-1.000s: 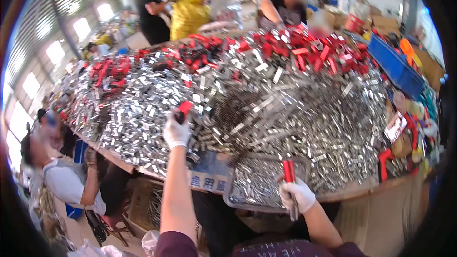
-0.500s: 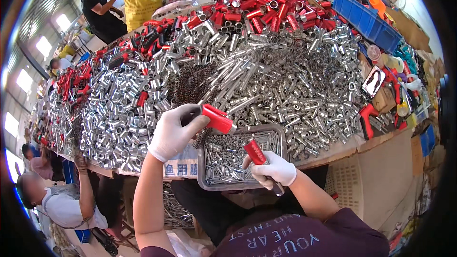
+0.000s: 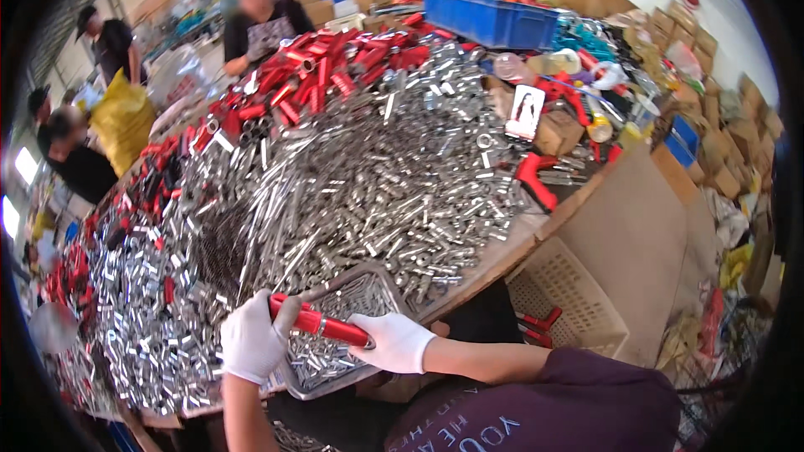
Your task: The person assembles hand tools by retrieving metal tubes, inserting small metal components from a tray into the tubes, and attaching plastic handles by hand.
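In front of me, my left hand, white-gloved, is closed around one end of a red cylindrical tool part. My right hand, also gloved, grips the far end of a second red cylindrical part. The two parts meet end to end in one slanting line, with a silver ring between them; whether they are joined I cannot tell. Below them lies a grey plastic tray of small metal pins, partly covered by my hands.
Heaped over the table are silver metal fittings, dark springs and red sleeves. A blue crate, a phone and a red pistol-shaped casing lie at the right. A pale basket stands beneath the edge. Other people are across the table.
My hands have come together, bringing the two separate red parts end to end. The view has swung to the right, showing more boxes and the basket.
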`<state>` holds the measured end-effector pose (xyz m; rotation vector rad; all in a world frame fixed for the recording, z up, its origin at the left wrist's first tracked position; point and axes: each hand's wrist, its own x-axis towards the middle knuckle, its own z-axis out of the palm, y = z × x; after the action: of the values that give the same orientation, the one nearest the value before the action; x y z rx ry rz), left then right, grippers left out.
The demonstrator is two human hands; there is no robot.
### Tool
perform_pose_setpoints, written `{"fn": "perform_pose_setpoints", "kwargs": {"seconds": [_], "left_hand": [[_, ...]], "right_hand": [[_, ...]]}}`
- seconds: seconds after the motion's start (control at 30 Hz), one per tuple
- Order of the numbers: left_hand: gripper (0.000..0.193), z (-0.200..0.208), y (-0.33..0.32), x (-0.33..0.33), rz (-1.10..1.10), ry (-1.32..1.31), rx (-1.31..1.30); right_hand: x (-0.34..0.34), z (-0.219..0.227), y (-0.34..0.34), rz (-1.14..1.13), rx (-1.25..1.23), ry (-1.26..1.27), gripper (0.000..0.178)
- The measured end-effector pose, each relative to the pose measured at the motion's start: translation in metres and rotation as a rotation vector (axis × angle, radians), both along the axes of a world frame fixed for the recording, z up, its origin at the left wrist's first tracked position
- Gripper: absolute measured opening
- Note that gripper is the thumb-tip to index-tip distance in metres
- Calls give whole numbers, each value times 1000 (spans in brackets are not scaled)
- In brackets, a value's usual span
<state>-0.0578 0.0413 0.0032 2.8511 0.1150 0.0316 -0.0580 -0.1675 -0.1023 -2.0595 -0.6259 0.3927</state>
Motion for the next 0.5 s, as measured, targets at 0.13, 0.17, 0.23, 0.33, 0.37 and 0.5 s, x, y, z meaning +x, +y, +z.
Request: {"fn": "perform_pose_setpoints", "kwargs": {"seconds": [0.13, 0.17, 0.23, 0.33, 0.37, 0.5], "left_hand": [[46, -6, -16, 4, 10, -67, 84], [46, -2, -18, 6, -54, -33, 130], [43, 2, -20, 8, -135, -17, 182], [40, -3, -17, 5, -179, -146, 44], [39, -6, -15, 5, -186, -182, -33], [44, -7, -8, 2, -235, -138, -122]], "right_hand": [[2, 3, -16, -9, -50, -11, 32], [1, 0, -18, 44, -45, -25, 31], [1, -5, -21, 95, 49, 22, 31], [2, -2, -19, 119, 324, -4, 28], [4, 5, -26, 199, 281, 330, 29], [3, 12, -30, 327, 298, 841, 26]]}}
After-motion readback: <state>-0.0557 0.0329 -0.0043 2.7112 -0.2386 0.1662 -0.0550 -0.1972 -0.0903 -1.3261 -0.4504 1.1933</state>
